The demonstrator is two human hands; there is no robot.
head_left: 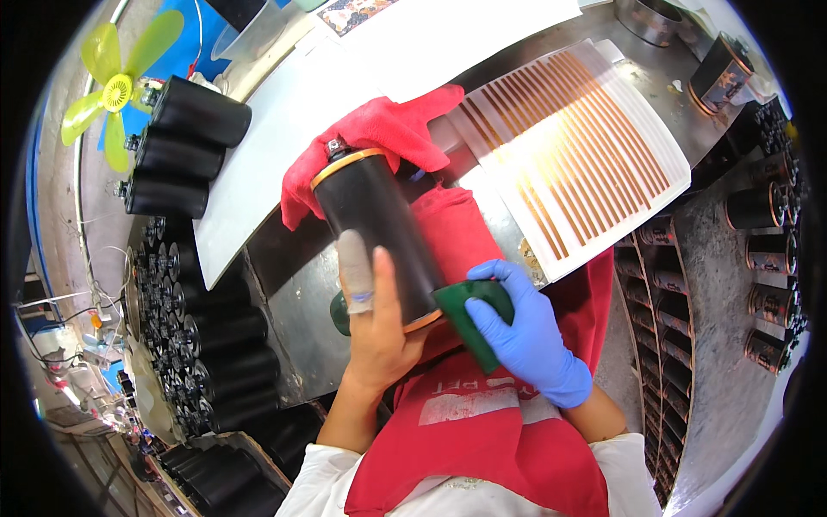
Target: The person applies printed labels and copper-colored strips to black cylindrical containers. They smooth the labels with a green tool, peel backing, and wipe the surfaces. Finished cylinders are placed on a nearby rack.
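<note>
A black cylinder (pixel 376 226) with a gold band at each end and a small metal fitting on its far end lies tilted in front of me. My left hand (pixel 376 319), bare but for a pale wrap on one finger, holds its near left side, the wrapped finger blurred. In a blue glove, my right hand (pixel 527 320) grips a dark green scraper-like pad (pixel 479 317), whose edge meets the cylinder's near end. Part of another green piece (pixel 340 313) shows left of my left hand. Pink-red cloth (pixel 370 129) is bunched around the far end; more red cloth (pixel 458 226) lies to the right.
White sheets with rows of gold strips (pixel 575 142) lie on the metal table's right. Several black cylinders (pixel 185 146) stand in groups at left, near a yellow-green fan (pixel 117 91). Racks of cylinders (pixel 659 284) line the right side. A metal ring (pixel 648 19) sits at the back.
</note>
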